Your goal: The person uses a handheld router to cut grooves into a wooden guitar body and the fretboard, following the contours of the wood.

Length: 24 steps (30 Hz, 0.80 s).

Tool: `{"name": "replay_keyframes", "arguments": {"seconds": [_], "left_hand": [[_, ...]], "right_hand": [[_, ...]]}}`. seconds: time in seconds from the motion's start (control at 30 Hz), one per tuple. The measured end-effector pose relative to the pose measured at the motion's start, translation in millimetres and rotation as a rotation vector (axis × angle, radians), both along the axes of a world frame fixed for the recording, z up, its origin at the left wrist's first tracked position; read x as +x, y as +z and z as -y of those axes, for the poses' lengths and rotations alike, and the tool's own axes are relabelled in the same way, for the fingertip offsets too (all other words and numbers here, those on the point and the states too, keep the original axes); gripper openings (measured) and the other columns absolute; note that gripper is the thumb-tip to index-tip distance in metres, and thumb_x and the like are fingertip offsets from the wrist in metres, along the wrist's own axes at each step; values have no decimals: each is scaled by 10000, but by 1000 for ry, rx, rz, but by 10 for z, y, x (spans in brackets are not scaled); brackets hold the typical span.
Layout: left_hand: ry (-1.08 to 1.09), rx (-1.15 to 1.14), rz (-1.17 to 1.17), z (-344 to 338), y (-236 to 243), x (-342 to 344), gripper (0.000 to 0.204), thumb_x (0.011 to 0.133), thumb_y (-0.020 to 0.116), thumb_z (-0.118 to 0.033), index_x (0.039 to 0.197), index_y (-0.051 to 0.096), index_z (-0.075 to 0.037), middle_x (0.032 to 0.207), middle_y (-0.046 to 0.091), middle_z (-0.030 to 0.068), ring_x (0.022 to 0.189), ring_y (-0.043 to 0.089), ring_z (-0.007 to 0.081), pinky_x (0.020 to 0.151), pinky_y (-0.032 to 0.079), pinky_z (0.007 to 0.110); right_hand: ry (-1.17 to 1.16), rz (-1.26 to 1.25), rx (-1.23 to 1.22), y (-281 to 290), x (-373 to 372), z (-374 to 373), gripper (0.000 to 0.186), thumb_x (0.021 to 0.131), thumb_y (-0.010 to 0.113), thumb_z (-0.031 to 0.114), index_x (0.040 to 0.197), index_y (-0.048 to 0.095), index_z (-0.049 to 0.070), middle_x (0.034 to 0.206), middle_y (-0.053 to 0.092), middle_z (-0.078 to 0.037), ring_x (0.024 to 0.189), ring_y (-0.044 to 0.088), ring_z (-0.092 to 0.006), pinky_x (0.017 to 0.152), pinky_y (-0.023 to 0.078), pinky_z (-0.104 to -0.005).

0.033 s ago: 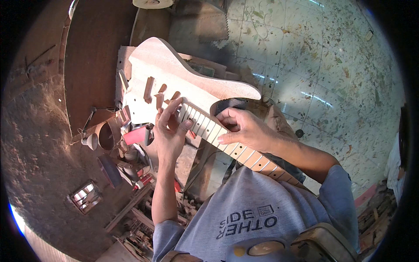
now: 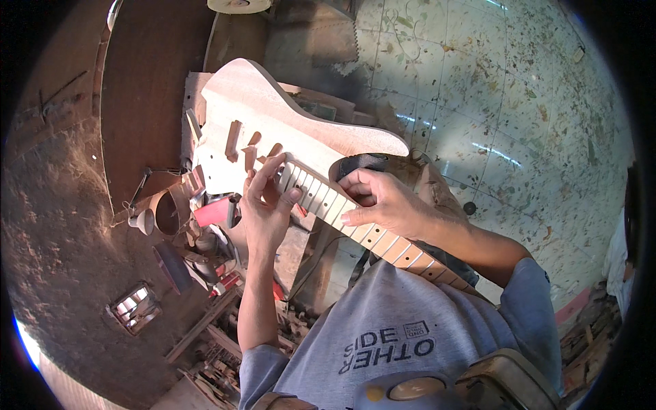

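An unfinished pale guitar body with routed cavities rests on wooden pieces. A guitar neck with frets and dark dots runs diagonally from the body toward my lower right. My left hand grips the neck's heel end beside the cavities, thumb on the fretboard. My right hand is closed on the neck farther along, thumb on the fretboard and fingers curled over the far edge. A black strap-like piece lies against those fingers; whether they also hold it is unclear.
At left are a dark wooden board, a small lamp, cluttered tools with a red object, and a small metal tray. Wooden scraps lie below. The speckled tiled floor spreads to the right, with wood pieces at lower right.
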<state>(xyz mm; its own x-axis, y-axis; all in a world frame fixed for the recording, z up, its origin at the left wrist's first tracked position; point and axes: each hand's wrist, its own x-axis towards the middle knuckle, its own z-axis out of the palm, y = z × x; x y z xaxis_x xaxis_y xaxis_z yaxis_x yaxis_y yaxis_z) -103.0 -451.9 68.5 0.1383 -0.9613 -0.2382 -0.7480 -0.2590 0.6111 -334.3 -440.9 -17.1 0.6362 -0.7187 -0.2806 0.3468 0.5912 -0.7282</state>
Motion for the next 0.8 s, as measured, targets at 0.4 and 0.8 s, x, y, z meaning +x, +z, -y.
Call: {"name": "replay_keyframes", "arguments": {"seconds": [0.4, 0.8], "left_hand": [[-34, 24, 29, 2, 1, 43, 590, 783, 799, -71, 1364, 702, -84, 1135, 738, 28, 945, 632, 101, 928, 522, 304], [-46, -24, -110, 15, -38, 36, 589, 801, 798, 36, 1371, 685, -58, 1278, 700, 81, 1127, 621, 126, 1125, 450, 325]], "right_hand": [[-38, -58, 43, 43, -15, 11, 518, 795, 865, 53, 1227, 626, -104, 1110, 745, -174, 1008, 722, -183, 929, 564, -310], [14, -84, 27, 125, -56, 66, 546, 841, 853, 59, 1296, 602, -109, 1166, 728, -151, 1043, 708, -160, 942, 567, -297]]}}
